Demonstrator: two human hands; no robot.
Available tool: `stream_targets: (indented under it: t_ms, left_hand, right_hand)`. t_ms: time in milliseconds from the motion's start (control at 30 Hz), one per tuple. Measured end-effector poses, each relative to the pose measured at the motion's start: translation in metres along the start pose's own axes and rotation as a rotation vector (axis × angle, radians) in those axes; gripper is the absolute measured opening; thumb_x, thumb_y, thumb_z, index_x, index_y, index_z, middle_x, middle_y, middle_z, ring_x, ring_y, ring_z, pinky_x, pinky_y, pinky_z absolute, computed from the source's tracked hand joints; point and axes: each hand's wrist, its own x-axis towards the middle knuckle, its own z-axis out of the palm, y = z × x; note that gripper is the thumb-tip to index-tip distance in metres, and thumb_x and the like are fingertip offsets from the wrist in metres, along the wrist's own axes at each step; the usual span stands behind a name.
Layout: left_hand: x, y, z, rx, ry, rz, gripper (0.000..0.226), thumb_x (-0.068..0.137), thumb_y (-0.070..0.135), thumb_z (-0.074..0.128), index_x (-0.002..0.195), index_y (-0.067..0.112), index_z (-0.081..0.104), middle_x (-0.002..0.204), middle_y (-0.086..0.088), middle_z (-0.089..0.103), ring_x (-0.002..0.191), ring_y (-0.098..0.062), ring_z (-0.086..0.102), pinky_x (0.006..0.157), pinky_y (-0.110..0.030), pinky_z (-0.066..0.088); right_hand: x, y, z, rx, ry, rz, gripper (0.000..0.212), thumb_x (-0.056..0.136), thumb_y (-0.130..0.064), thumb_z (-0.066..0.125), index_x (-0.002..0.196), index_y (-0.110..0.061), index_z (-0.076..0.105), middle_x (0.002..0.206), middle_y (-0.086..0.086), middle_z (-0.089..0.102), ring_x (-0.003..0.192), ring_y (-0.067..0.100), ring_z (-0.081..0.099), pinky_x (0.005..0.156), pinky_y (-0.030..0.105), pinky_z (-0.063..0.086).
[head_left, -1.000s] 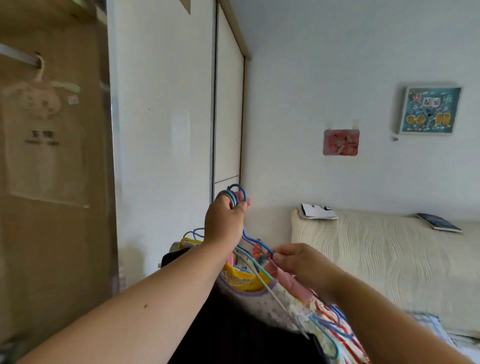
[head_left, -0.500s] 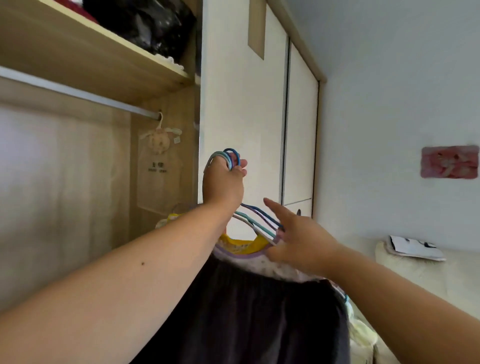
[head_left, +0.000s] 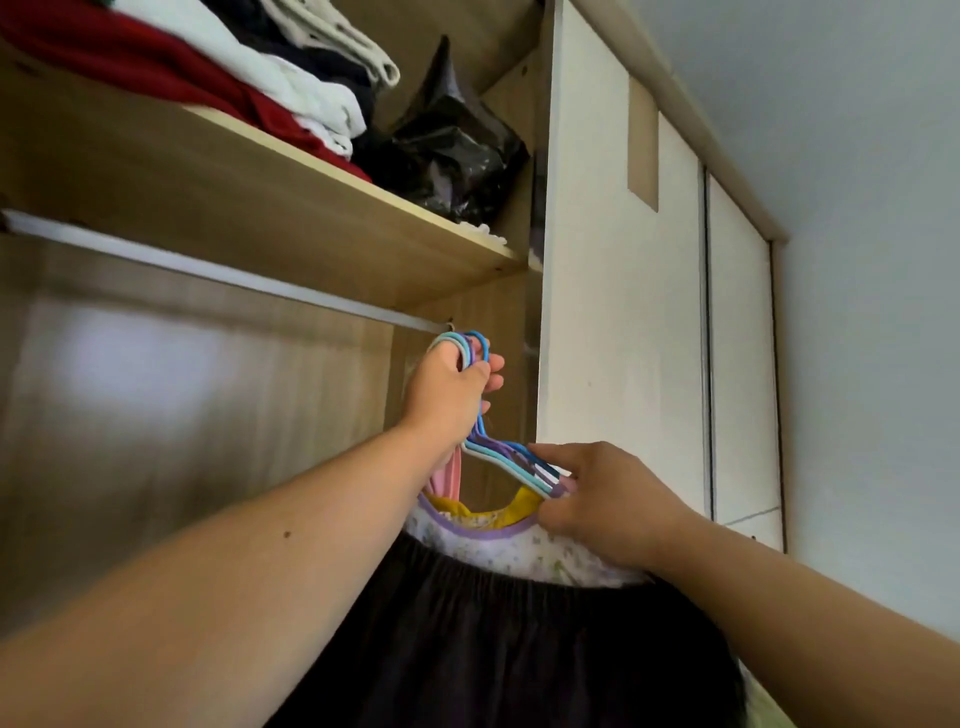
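My left hand grips the hooks of several coloured hangers, held up just under the right end of the metal closet rail. Clothes hang from them: a dark garment in front, a white floral one with a purple neckline, and a yellow one behind. My right hand pinches the hangers' right shoulders between thumb and fingers.
The open wardrobe has a wooden shelf above the rail, carrying folded red and white clothes and a black plastic bag. White sliding doors stand right of my hands. A plain wall fills the far right.
My view has tilted up and left, from the bed and wall to the wardrobe shelf. My left hand has raised the hangers up to the rail. My right hand has closed on the hangers' shoulders.
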Motion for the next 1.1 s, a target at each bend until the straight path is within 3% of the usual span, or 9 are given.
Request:
stream_targets:
  t_ms: [167, 333, 500, 600, 733, 767, 867, 967, 1100]
  left_hand:
    - [0.067, -0.041, -0.013, 0.022, -0.013, 0.026, 0.021, 0.097, 0.010, 0.046, 0.092, 0.025, 0.059, 0.085, 0.015, 0.067, 0.072, -0.001, 0.064, 0.061, -0.020, 0.048]
    - [0.151, -0.084, -0.020, 0.043, -0.077, 0.050, 0.019, 0.098, 0.011, 0.045, 0.092, 0.027, 0.053, 0.088, 0.016, 0.066, 0.073, 0.001, 0.064, 0.063, -0.020, 0.050]
    - [0.246, -0.100, -0.034, 0.321, -0.089, 0.209, 0.011, 0.090, 0.018, 0.061, 0.101, 0.020, 0.060, 0.098, -0.001, 0.069, 0.083, -0.013, 0.067, 0.077, -0.027, 0.053]
    - [0.292, -0.101, -0.043, 0.593, -0.002, 0.385, 0.014, 0.086, 0.025, 0.066, 0.097, 0.016, 0.065, 0.084, 0.003, 0.059, 0.074, -0.014, 0.054, 0.058, -0.016, 0.032]
    - [0.337, -0.108, -0.050, 0.746, 0.012, 0.452, 0.025, 0.084, 0.024, 0.069, 0.070, 0.012, 0.052, 0.061, 0.002, 0.050, 0.055, -0.015, 0.045, 0.046, -0.023, 0.028]
    - [0.344, -0.112, -0.051, 0.795, -0.004, 0.453, 0.026, 0.083, 0.025, 0.070, 0.070, 0.009, 0.054, 0.062, -0.002, 0.054, 0.057, -0.018, 0.049, 0.048, -0.021, 0.033]
    - [0.361, -0.121, -0.055, 0.938, -0.025, 0.445, 0.026, 0.080, 0.030, 0.072, 0.077, 0.007, 0.060, 0.086, -0.012, 0.068, 0.081, -0.031, 0.063, 0.071, -0.038, 0.050]
    - [0.371, -0.130, -0.063, 1.190, 0.086, 0.451, 0.034, 0.076, 0.047, 0.073, 0.082, 0.018, 0.057, 0.103, -0.008, 0.067, 0.098, -0.031, 0.061, 0.081, -0.039, 0.049]
    - [0.382, -0.141, -0.077, 1.412, 0.222, 0.459, 0.067, 0.072, 0.057, 0.071, 0.125, 0.023, 0.048, 0.126, -0.005, 0.052, 0.121, -0.027, 0.047, 0.095, -0.043, 0.036]
  right_hand:
    - [0.070, 0.008, 0.034, 0.039, 0.005, 0.047, 0.054, 0.074, -0.026, 0.066, 0.127, -0.033, 0.058, 0.091, -0.015, 0.061, 0.074, 0.002, 0.056, 0.058, 0.011, 0.040]
    - [0.154, 0.023, 0.063, 0.040, 0.052, 0.050, 0.047, 0.073, -0.026, 0.068, 0.120, -0.033, 0.063, 0.078, -0.017, 0.064, 0.070, 0.003, 0.060, 0.056, 0.012, 0.044]
    - [0.241, 0.029, 0.076, 0.034, 0.139, 0.017, 0.046, 0.072, -0.028, 0.070, 0.118, -0.033, 0.065, 0.077, -0.019, 0.064, 0.070, -0.004, 0.060, 0.057, 0.008, 0.045]
    - [0.284, 0.027, 0.080, 0.025, 0.217, -0.009, 0.039, 0.070, -0.024, 0.068, 0.109, -0.032, 0.070, 0.076, -0.012, 0.069, 0.066, -0.001, 0.060, 0.061, 0.014, 0.048]
    - [0.331, 0.028, 0.089, 0.028, 0.271, 0.002, 0.034, 0.070, -0.022, 0.067, 0.103, -0.028, 0.072, 0.078, -0.005, 0.070, 0.072, 0.008, 0.063, 0.062, 0.017, 0.046]
    - [0.341, 0.029, 0.092, 0.025, 0.270, 0.010, 0.033, 0.069, -0.022, 0.067, 0.102, -0.027, 0.072, 0.079, -0.004, 0.070, 0.074, 0.010, 0.064, 0.063, 0.019, 0.045]
    - [0.368, 0.032, 0.103, 0.004, 0.259, 0.043, 0.030, 0.068, -0.025, 0.068, 0.099, -0.024, 0.072, 0.077, -0.003, 0.067, 0.073, 0.013, 0.061, 0.059, 0.020, 0.041]
    - [0.390, 0.036, 0.118, -0.004, 0.246, 0.067, 0.032, 0.069, -0.027, 0.069, 0.100, -0.022, 0.071, 0.080, 0.000, 0.066, 0.078, 0.016, 0.062, 0.062, 0.021, 0.042]
    - [0.413, 0.037, 0.139, -0.037, 0.212, 0.048, 0.032, 0.071, -0.033, 0.068, 0.102, -0.022, 0.071, 0.089, 0.003, 0.069, 0.088, 0.021, 0.065, 0.067, 0.023, 0.043]
